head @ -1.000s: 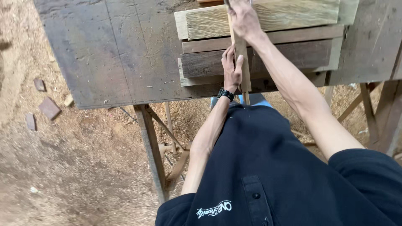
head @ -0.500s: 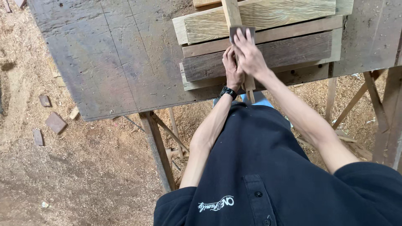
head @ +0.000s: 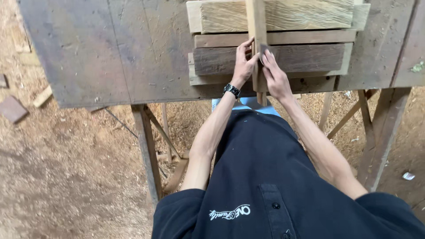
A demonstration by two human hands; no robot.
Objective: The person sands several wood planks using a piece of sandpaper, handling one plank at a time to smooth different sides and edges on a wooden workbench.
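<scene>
Your left hand (head: pixel 243 66) braces the narrow pale wooden strip (head: pixel 256 40), which lies front to back across the stack of rough grey-brown planks (head: pixel 310 57) on the weathered wooden surface (head: pixel 110 53); its grip is closed on the strip's near part, fingers curled at the left edge. Your right hand (head: pixel 275 77) presses a small flat dark scraper blade (head: pixel 267 48) against the strip's right edge, fingers pinched on it. The blade sits near the strip's near end, so by my judgement most of its length remains unworked.
</scene>
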